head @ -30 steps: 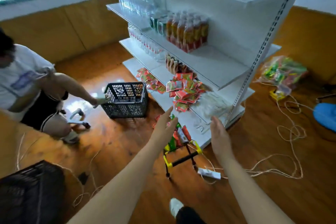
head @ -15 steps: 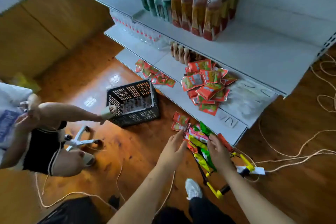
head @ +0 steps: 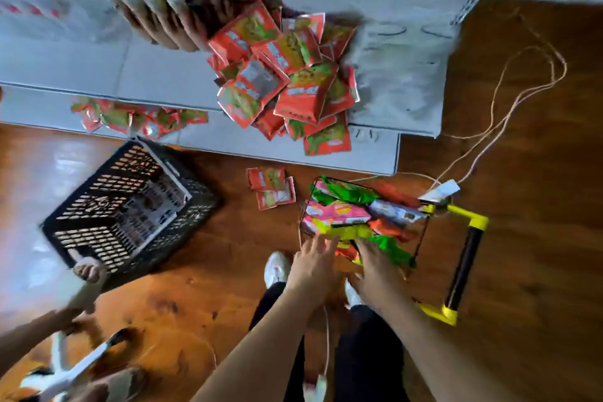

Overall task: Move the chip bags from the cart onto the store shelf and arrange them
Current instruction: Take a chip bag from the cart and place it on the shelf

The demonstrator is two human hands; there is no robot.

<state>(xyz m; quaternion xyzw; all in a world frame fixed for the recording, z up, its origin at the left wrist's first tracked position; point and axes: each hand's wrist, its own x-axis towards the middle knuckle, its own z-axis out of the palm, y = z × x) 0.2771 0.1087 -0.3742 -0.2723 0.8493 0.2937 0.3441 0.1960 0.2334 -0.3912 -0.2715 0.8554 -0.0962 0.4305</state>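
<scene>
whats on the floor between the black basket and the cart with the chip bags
In the head view, two red packets lie on the wooden floor between the black basket and the cart; otherwise that stretch is bare.

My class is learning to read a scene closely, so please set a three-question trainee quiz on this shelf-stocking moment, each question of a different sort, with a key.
1. True or false: both hands are down at the bags in the cart.
2. Where does the pile of red bags lie? A) the floor B) the white shelf C) the black crate
3. Fill in: the cart's handle is black with ___ ends.

Key: 1 true; 2 B; 3 yellow.
</scene>
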